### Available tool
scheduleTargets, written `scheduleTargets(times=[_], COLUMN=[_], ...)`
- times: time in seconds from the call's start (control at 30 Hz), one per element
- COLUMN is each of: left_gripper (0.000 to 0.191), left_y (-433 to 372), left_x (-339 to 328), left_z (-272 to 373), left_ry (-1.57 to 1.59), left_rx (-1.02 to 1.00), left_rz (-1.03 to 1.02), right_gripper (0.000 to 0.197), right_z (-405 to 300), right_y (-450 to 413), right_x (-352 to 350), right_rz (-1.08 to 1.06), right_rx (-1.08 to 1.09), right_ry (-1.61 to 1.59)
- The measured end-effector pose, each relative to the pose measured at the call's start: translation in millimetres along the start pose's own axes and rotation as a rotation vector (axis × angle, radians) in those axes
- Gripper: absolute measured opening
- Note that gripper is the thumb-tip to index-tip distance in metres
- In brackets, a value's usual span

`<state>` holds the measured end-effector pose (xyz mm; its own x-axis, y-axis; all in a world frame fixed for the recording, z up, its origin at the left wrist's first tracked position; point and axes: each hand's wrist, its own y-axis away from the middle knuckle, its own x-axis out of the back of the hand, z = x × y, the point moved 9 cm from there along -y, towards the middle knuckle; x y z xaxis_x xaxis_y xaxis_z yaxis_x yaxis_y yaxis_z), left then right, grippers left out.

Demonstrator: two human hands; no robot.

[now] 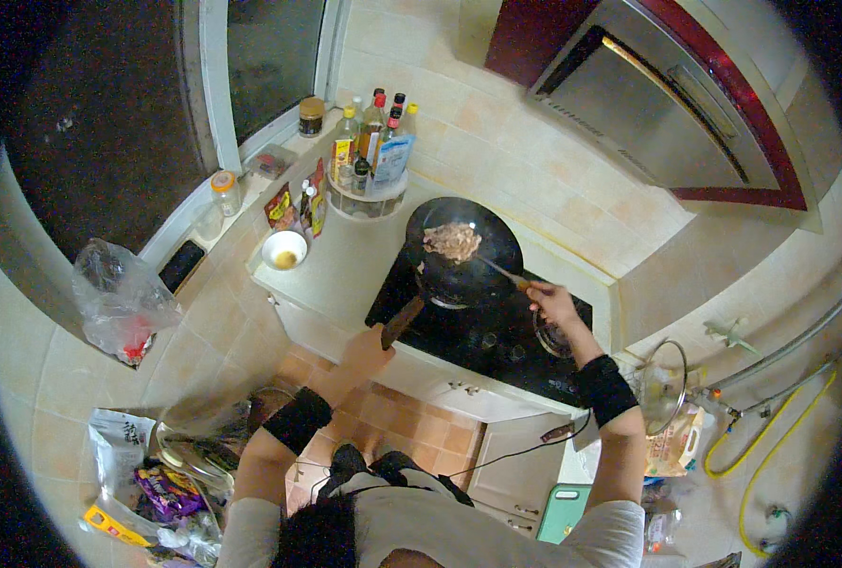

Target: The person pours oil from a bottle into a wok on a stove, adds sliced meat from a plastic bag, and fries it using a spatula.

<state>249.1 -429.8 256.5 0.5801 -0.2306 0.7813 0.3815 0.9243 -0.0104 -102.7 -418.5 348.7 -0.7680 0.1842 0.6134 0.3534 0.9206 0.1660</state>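
A black wok (463, 284) sits tilted over the left part of a black glass gas hob (477, 355). Its wooden handle (402, 323) is gripped by my left hand (361, 358). In my right hand (554, 305) is the wooden handle of a metal spatula (500, 268), whose blade reaches the food inside the wok. That food, a heap of browned, meat-like pieces (453, 241), lies towards the wok's far side, with a small bit stuck lower on the wall. The spatula's tip is partly hidden by the heap.
A white bowl (284, 250) with some yellowish seasoning stands at the counter's left edge. Behind it, several sauce bottles fill a round rack (367, 199). A range hood (641, 106) hangs at upper right. A glass lid (666, 387) and a green cutting board (564, 512) are at right.
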Motion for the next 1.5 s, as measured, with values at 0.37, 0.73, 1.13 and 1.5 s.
scheduleTargets(times=[0.37, 0.73, 1.13, 1.5], left_gripper=[0.041, 0.039, 0.038, 0.045], left_y=[-9.9, -4.1, -9.7, -5.6], left_x=[-8.2, 7.5, 6.2, 8.4], left_z=[-11.6, 0.9, 1.4, 2.6], left_ry=[-0.059, -0.072, 0.011, -0.04], left_rx=[0.005, 0.043, 0.035, 0.031], left_rz=[-0.034, -0.085, -0.105, -0.099], right_gripper=[0.027, 0.022, 0.028, 0.026], right_z=[-2.0, 30.2, 19.6, 24.1], right_y=[-11.1, -18.6, -0.2, -6.6], right_x=[47.5, -27.0, 49.3, -25.0], right_rz=[-0.236, 0.031, -0.229, -0.021], right_rx=[0.109, -0.195, -0.285, -0.188], right_ry=[0.298, -0.234, 0.107, -0.182])
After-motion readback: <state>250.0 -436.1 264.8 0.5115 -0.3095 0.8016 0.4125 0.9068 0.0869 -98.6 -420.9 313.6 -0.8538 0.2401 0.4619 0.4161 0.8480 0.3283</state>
